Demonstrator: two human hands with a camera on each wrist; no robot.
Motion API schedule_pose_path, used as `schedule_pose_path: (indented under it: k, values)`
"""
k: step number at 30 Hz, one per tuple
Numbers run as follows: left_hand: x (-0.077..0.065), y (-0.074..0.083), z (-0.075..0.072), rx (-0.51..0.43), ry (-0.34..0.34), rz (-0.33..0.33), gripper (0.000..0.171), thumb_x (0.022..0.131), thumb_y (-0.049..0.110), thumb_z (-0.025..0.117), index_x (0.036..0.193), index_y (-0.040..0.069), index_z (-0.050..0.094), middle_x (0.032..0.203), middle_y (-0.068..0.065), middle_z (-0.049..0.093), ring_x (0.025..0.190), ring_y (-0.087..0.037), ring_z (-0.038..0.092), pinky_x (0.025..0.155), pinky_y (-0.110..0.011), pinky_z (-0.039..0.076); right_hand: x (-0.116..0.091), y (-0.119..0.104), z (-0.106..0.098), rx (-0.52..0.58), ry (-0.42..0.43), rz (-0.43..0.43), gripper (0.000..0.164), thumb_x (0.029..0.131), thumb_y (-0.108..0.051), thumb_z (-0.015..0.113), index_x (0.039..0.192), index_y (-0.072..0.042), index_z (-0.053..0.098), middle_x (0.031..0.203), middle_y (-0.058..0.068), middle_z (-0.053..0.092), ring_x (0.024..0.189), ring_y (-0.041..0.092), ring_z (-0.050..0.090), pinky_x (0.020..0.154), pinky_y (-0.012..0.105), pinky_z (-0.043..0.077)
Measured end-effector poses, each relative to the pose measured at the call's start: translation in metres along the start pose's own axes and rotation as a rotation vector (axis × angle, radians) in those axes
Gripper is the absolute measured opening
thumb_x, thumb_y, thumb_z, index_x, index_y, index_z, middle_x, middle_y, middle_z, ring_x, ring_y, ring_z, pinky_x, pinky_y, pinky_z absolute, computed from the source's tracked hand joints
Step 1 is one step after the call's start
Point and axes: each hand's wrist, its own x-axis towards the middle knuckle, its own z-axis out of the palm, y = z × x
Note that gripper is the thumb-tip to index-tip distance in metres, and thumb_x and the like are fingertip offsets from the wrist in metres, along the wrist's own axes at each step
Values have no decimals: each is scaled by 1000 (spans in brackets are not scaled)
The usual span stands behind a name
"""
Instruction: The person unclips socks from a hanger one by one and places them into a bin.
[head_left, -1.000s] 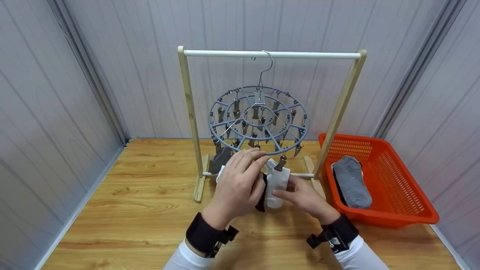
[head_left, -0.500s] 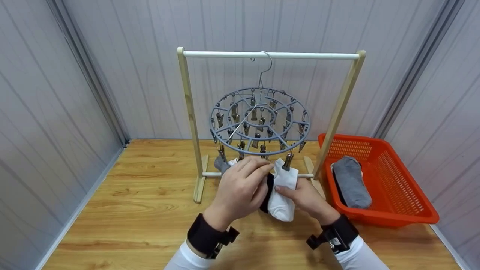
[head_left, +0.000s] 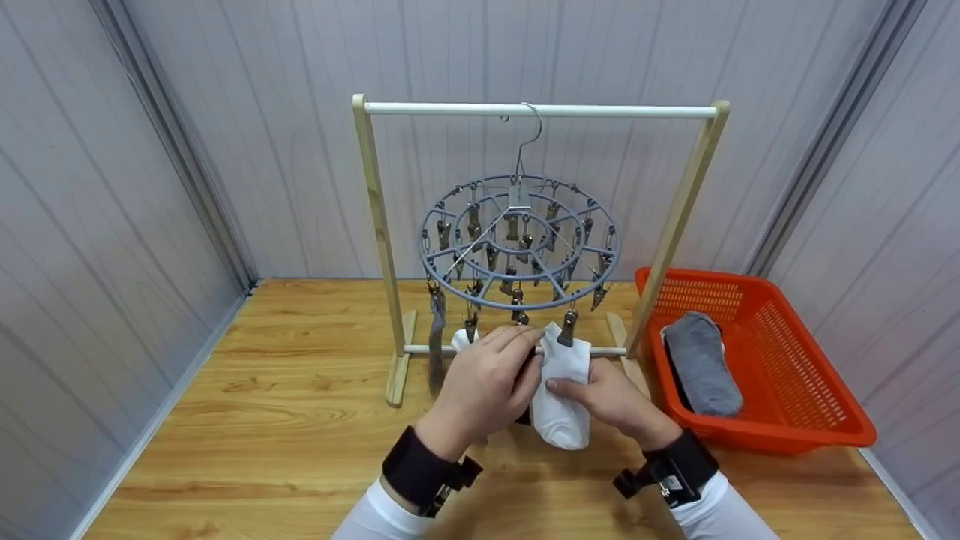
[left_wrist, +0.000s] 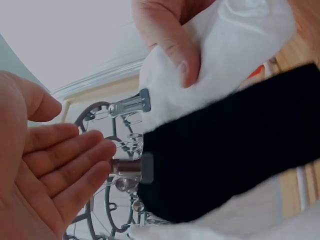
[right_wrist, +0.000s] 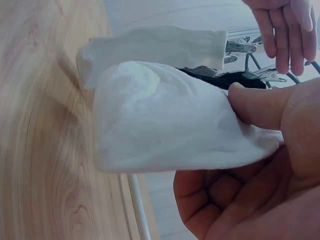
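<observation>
A round grey clip hanger (head_left: pixel 517 244) hangs by its hook from the white bar of a wooden rack (head_left: pixel 371 225). A white sock (head_left: pixel 561 409) hangs from a front clip (head_left: pixel 568 327). My right hand (head_left: pixel 574 390) pinches this sock, thumb on top and fingers beneath; the right wrist view shows the same white sock (right_wrist: pixel 165 120). My left hand (head_left: pixel 514 351) has its fingers stretched out, the tips touching a clip (left_wrist: pixel 127 167) that grips a black sock (left_wrist: pixel 235 145). The thumb stays apart. A grey sock (head_left: pixel 435 352) hangs at the hanger's left.
An orange basket (head_left: pixel 795 375) stands at the right on the wooden table (head_left: pixel 262 420), with a grey sock (head_left: pixel 701 364) inside. Grey panel walls close in the back and both sides. Another white sock (head_left: pixel 459 339) peeks out behind my left fingers.
The hanger has swung and turned, so the grey sock now hangs edge-on at the left. Both hands have dropped slightly with the white sock; my left fingers stay at the clip.
</observation>
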Motion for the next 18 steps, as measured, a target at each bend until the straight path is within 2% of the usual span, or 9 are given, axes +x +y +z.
schedule_pose_path:
  k: [5,8,12,18]
  values:
    - [-3,1,6,-26,-43,-67,39,107,16,71,140,-5,71,131,-18,77,122,-32,74,106,-41,61,-1,-1,1,-35,-35,-14,45,107,-22,77,141,6,66,123,16,77,108,28,75,91,39,64]
    - [-5,0,12,-81,-82,-108,45,109,19,70,145,-8,65,139,-21,73,131,-35,70,115,-42,56,-3,-1,1,-55,-58,-18,46,108,-25,76,141,5,65,122,15,76,108,28,75,90,41,64]
    - [-7,-1,19,-205,-118,-199,52,112,24,68,152,-9,58,150,-22,66,142,-35,63,122,-44,48,-4,-2,2,-70,-84,-19,46,108,-27,76,141,3,66,122,14,76,107,27,75,90,41,64]
    - [-8,-2,23,-445,-159,-356,57,115,29,63,161,-2,51,162,-15,59,153,-29,53,128,-45,41,-6,-5,3,-57,-115,-15,38,109,-24,75,136,2,70,119,13,78,105,27,76,88,39,64]
